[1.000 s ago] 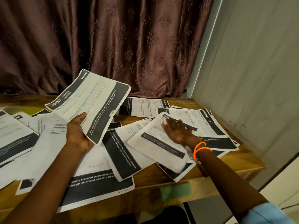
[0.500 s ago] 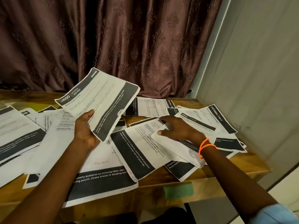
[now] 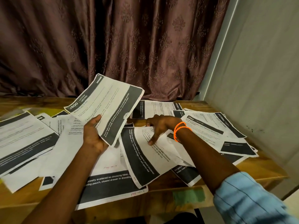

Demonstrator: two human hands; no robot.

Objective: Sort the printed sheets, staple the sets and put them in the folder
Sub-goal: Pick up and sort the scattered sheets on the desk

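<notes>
1. Head view: the left hand [image 3: 93, 135] grips a small stack of printed sheets [image 3: 105, 105] raised above the wooden table [image 3: 242, 168], thumb curled over the top page
2. The right hand [image 3: 159, 126], orange bands [image 3: 180, 130] on its wrist, pinches the edge of a loose sheet [image 3: 142, 152] lying on the table
3. More scattered sheets [image 3: 25, 139] cover the tabletop before a brown curtain [image 3: 113, 42]
</notes>
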